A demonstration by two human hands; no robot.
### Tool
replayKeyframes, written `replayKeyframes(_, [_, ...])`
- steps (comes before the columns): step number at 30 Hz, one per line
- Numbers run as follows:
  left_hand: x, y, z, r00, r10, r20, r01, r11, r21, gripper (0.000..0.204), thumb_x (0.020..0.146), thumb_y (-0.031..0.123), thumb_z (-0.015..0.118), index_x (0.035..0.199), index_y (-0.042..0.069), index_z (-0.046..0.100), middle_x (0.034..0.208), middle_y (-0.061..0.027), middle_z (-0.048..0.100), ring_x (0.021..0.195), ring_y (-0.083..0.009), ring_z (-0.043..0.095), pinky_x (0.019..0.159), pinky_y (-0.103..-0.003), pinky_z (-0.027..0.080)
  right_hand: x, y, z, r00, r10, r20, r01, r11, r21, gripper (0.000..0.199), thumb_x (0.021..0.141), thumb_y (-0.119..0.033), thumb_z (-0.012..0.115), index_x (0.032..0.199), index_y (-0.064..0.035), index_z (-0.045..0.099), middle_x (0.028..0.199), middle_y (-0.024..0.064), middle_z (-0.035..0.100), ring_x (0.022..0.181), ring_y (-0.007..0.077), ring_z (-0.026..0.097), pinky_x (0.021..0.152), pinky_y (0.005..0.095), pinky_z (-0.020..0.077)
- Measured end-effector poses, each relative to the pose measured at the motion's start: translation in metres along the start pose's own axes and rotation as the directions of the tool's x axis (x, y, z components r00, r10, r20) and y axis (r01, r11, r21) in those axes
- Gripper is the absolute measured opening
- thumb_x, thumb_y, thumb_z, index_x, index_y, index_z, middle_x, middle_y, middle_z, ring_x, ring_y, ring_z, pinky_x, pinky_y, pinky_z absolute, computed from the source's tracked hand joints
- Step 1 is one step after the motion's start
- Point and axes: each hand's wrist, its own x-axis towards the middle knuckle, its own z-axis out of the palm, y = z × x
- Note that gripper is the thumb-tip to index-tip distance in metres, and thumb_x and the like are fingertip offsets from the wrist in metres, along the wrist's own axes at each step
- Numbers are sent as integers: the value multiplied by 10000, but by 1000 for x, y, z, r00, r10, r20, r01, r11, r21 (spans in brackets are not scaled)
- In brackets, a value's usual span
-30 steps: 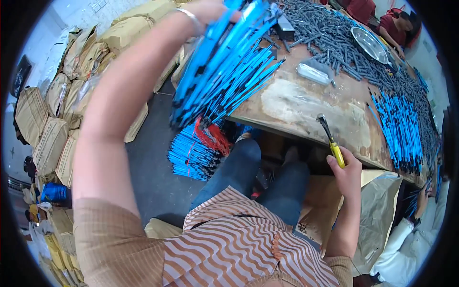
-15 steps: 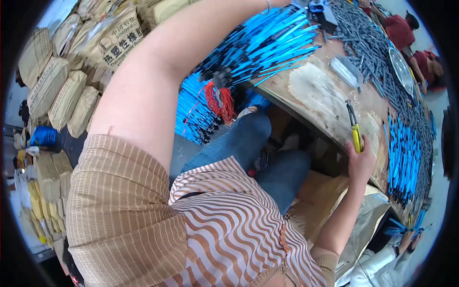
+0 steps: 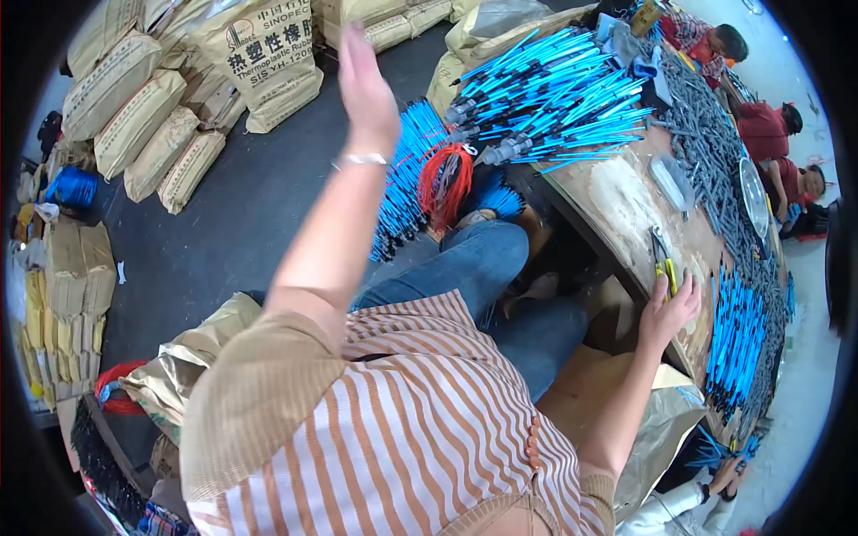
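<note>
My right hand point(image 3: 670, 308) is at the table's near edge, its fingers around the yellow handles of a pair of pliers point(image 3: 660, 250) whose jaws point away over the tabletop. My left hand point(image 3: 368, 103) is raised over the floor on the left, its fingers stretched out and slightly blurred, with nothing seen in it. A wristband circles that wrist. To its right, a big pile of thin blue tubes with dark ends point(image 3: 563, 98) lies on the table. Below that pile, a hank of red cord point(image 3: 444, 183) hangs beside another upright bunch of blue tubes point(image 3: 402, 174).
Grey plastic parts point(image 3: 706, 134) are heaped along the table's far side. A clear box point(image 3: 670, 183), a round clear dish point(image 3: 753, 196) and more blue tubes point(image 3: 737, 335) lie there too. Paper sacks point(image 3: 134, 116) line the floor left. Other people point(image 3: 764, 129) sit across the table.
My left arm has swung back from the far blue tubes to the left, off the table. My right hand stays with the pliers. The whole view has shifted.
</note>
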Motion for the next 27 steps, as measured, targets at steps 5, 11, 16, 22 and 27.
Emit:
replayKeyframes(5, [-51, -32, 37, 990, -38, -138, 59, 986, 156, 502, 956, 323, 380, 1324, -18, 357, 1342, -139, 408, 1283, -241, 326, 1070, -334, 227, 3, -58, -17, 999, -45, 9, 44, 994, 104, 453, 877, -260, 561, 1235, -3, 453, 1264, 234, 434, 1176, 382, 384, 989, 453, 289])
replayKeyframes(11, [-59, -67, 6, 967, -33, -254, 119, 936, 332, 502, 964, 289, 346, 1354, -23, 293, 1388, -148, 340, 1315, -258, 267, 1083, -345, 181, 21, -124, -25, 993, -71, 99, 30, 930, 365, 463, 868, -195, 555, 1266, -1, 416, 1304, 230, 393, 1207, 372, 363, 1017, 446, 263])
replayKeyframes(16, [-94, -89, -15, 965, 81, -250, 44, 888, 458, 506, 970, 261, 317, 1379, -27, 239, 1426, -156, 284, 1341, -271, 217, 1094, -354, 144, 43, -166, -29, 978, -177, 113, 102, 870, 482, 592, 863, -191, 550, 1347, 27, 287, 1361, 258, 312, 1260, 385, 307, 1059, 435, 217])
replayKeyframes(22, [-84, -109, 1, 978, 159, -137, -51, 813, 581, 505, 959, 217, 315, 1383, -41, 221, 1440, -173, 259, 1365, -304, 158, 1103, -386, 100, 49, -174, 21, 976, 36, 214, -172, 728, 664, 637, 885, -243, 510, 1371, 53, 222, 1371, 279, 294, 1289, 400, 269, 1074, 419, 201])
replayKeyframes(27, [-68, -100, 0, 972, 215, -97, -128, 825, 550, 504, 942, 200, 342, 1367, -53, 247, 1424, -187, 283, 1363, -298, 170, 1102, -387, 106, 76, -160, 28, 945, 66, 320, -276, 683, 676, 594, 883, -249, 504, 1342, 53, 278, 1353, 264, 333, 1271, 401, 295, 1061, 423, 228])
